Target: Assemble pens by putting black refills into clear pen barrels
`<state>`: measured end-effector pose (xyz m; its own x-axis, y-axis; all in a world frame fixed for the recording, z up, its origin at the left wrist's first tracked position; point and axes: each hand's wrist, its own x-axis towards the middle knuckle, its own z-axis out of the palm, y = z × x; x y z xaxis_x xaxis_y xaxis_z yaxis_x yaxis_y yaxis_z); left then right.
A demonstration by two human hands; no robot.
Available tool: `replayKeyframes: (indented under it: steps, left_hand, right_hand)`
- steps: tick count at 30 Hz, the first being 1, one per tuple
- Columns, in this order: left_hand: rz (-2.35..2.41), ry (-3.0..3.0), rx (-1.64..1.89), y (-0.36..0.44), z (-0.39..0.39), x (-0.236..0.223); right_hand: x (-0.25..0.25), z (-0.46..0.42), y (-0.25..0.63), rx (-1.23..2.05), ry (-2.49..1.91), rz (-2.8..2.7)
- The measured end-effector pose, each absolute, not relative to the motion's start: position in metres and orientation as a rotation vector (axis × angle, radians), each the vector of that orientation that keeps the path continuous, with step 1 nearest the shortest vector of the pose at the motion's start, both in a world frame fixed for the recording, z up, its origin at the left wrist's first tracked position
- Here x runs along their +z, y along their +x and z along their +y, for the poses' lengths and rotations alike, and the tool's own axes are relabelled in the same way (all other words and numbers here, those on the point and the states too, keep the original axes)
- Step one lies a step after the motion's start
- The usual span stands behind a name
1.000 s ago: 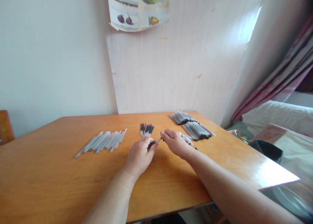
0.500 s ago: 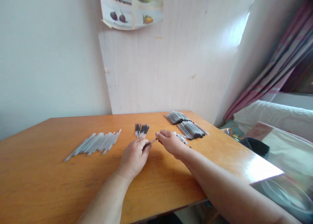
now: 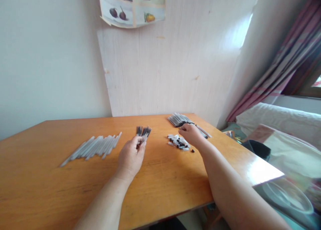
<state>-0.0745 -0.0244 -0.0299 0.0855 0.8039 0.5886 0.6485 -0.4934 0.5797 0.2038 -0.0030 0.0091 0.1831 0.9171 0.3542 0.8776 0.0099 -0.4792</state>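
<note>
My left hand [image 3: 130, 156] rests on the orange wooden table [image 3: 50, 176], its fingers pinched on a thin pen that lies against a small bunch of dark-tipped pens [image 3: 142, 131]. My right hand [image 3: 192, 134] reaches to the far right, with its fingers bent down onto a pile of thin dark refills [image 3: 178, 119]. What those fingers grip is hidden. A small heap of white and black caps [image 3: 178, 142] lies just left of my right wrist. A row of clear pen barrels [image 3: 94, 146] lies on the left of the table.
The table's far edge meets a pale wall and a light wood panel [image 3: 163, 73] with a fruit poster [image 3: 132, 6]. Beyond the table's right edge are a dark bag [image 3: 258, 149], bedding [image 3: 281, 119], a striped curtain [image 3: 288, 56] and a clear bowl [image 3: 288, 198].
The hands, together on one pen before, have parted. My left hand carried the pen forward to the small bunch. My right hand moved right to the refill pile, uncovering the caps.
</note>
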Motion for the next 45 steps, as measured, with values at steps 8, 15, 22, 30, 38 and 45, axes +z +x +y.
replayKeyframes:
  steps: [8,15,22,30,38,45]
  left_hand:
    - [1.431,2.033,1.41,-0.074,-0.025,-0.027]
    - [1.287,1.759,1.541,-0.076,-0.017,-0.027]
    - [1.104,1.292,1.645,-0.076,-0.018,-0.023]
    - [0.913,0.965,1.696,-0.077,-0.015,-0.022]
    - [0.815,0.834,1.69,-0.074,-0.017,-0.019]
    - [0.788,0.842,1.662,-0.074,-0.017,-0.019]
  right_hand:
    - [0.006,-0.017,0.168,0.01,-1.947,-2.088]
    - [-0.001,-0.017,0.152,-0.1,-1.998,-2.196]
    - [-0.011,-0.015,0.146,0.271,-1.642,-1.921]
    - [-0.013,-0.018,0.13,1.355,-1.093,-1.239]
    - [-0.011,-0.026,0.123,1.594,-0.984,-1.152]
    - [-0.01,-0.029,0.115,1.59,-1.0,-1.178]
